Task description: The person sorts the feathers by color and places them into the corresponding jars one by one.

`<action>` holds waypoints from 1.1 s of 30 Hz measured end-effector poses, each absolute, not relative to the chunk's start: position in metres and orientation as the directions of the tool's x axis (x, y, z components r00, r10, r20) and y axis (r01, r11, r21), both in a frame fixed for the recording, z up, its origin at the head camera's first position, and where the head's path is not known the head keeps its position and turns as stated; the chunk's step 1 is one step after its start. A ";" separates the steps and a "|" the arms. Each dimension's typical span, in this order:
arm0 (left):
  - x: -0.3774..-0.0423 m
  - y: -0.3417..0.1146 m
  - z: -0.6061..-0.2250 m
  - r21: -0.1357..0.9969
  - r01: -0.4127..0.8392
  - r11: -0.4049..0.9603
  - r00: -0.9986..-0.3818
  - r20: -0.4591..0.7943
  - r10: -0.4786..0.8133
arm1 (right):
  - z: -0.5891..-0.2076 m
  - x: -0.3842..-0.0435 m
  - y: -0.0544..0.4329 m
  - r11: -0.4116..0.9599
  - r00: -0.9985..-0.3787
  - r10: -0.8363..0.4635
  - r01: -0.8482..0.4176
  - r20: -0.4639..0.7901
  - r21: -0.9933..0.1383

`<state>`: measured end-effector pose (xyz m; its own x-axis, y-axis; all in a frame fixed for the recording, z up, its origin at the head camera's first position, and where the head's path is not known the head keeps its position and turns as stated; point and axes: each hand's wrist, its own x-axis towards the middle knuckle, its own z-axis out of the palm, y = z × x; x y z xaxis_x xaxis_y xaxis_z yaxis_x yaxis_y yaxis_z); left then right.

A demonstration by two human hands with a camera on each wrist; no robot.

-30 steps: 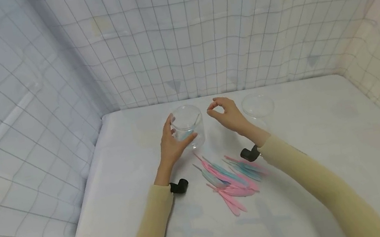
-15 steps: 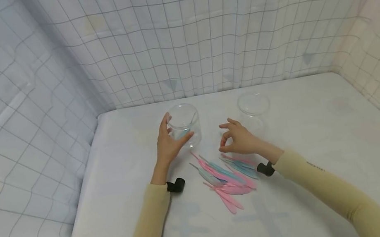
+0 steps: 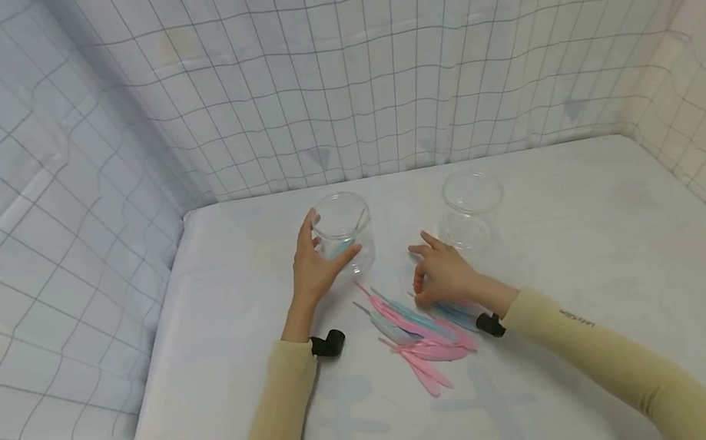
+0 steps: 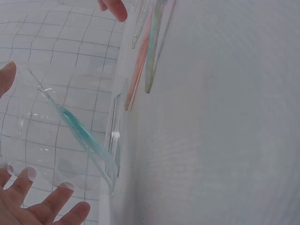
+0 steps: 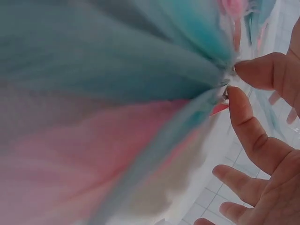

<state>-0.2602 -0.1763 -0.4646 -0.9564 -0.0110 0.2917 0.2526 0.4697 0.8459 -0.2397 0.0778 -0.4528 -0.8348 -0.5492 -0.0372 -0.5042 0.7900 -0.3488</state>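
Note:
My left hand [image 3: 312,269] holds a clear round jar [image 3: 358,233], thumb on the near side and fingers around the left. Inside the jar a teal feather [image 4: 82,133] leans at a slant, its quill rising toward the rim. My right hand [image 3: 447,278] is down at the right part of a pile of pink and blue feathers [image 3: 405,324]. In the right wrist view its thumb and index finger pinch at the quill end of a blue feather [image 5: 178,86], while the other fingers spread apart. The hand partly hides the feathers beneath it in the head view.
A second clear jar [image 3: 474,200] stands to the right, behind my right hand. The white-covered table [image 3: 610,247] ends at a grid-patterned curtain [image 3: 360,94] at the back, with more curtain on both sides. A black wrist camera [image 3: 328,344] sits on my left wrist.
My right hand has moved from beside the left jar's rim down and toward me to the feathers, where its thumb and index finger now close on a quill. The left hand stays on the jar.

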 end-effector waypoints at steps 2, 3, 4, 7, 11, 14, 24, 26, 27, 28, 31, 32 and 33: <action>-0.260 -0.176 -0.465 0.847 0.252 0.468 -0.957 0.291 -0.011 | -0.452 -0.239 0.076 0.801 -0.843 -0.537 -0.494 -0.041 -0.339; -0.260 -0.176 -0.465 0.847 0.252 0.467 -0.957 0.290 -0.010 | -0.452 -0.238 0.076 0.806 -0.846 -0.532 -0.492 -0.040 -0.330; -0.260 -0.176 -0.464 0.847 0.253 0.467 -0.957 0.290 -0.008 | -0.452 -0.238 0.075 0.811 -0.848 -0.528 -0.491 -0.038 -0.319; -0.260 -0.175 -0.464 0.848 0.257 0.464 -0.956 0.294 -0.007 | -0.452 -0.238 0.073 0.830 -0.857 -0.513 -0.485 -0.039 -0.276; -0.260 -0.175 -0.461 0.848 0.247 0.469 -0.957 0.289 -0.017 | -0.452 -0.237 0.069 0.839 -0.854 -0.519 -0.500 -0.038 -0.215; -0.259 -0.174 -0.460 0.847 0.239 0.475 -0.959 0.282 -0.021 | -0.448 -0.233 0.066 0.829 -0.837 -0.546 -0.534 -0.034 -0.169; -0.258 -0.173 -0.464 0.844 0.242 0.479 -0.959 0.283 -0.015 | -0.443 -0.239 0.076 0.791 -0.839 -0.543 -0.517 0.013 -0.326; -0.257 -0.173 -0.464 0.842 0.246 0.480 -0.957 0.289 -0.016 | -0.439 -0.245 0.079 0.733 -0.839 -0.543 -0.499 0.044 -0.462; -0.257 -0.173 -0.464 0.842 0.248 0.479 -0.956 0.292 -0.016 | -0.436 -0.247 0.081 0.691 -0.840 -0.541 -0.478 0.051 -0.542; -0.257 -0.173 -0.464 0.842 0.250 0.478 -0.956 0.293 -0.018 | -0.433 -0.250 0.083 0.644 -0.841 -0.539 -0.456 0.059 -0.614; -0.255 -0.172 -0.464 0.842 0.250 0.477 -0.956 0.294 -0.018 | -0.423 -0.257 0.086 0.520 -0.864 -0.502 -0.341 0.043 -0.783; -0.255 -0.172 -0.464 0.842 0.252 0.477 -0.956 0.294 -0.015 | -0.419 -0.258 0.087 0.483 -0.875 -0.482 -0.295 0.030 -0.825; -0.254 -0.172 -0.464 0.842 0.252 0.477 -0.956 0.294 -0.014 | -0.416 -0.260 0.087 0.455 -0.887 -0.461 -0.255 0.019 -0.853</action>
<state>-0.2543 -0.1718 -0.4640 -0.9556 -0.0141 0.2944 0.2523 0.4775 0.8417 -0.2602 0.0874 -0.4156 -0.8872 -0.4609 0.0190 -0.2547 0.4550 -0.8533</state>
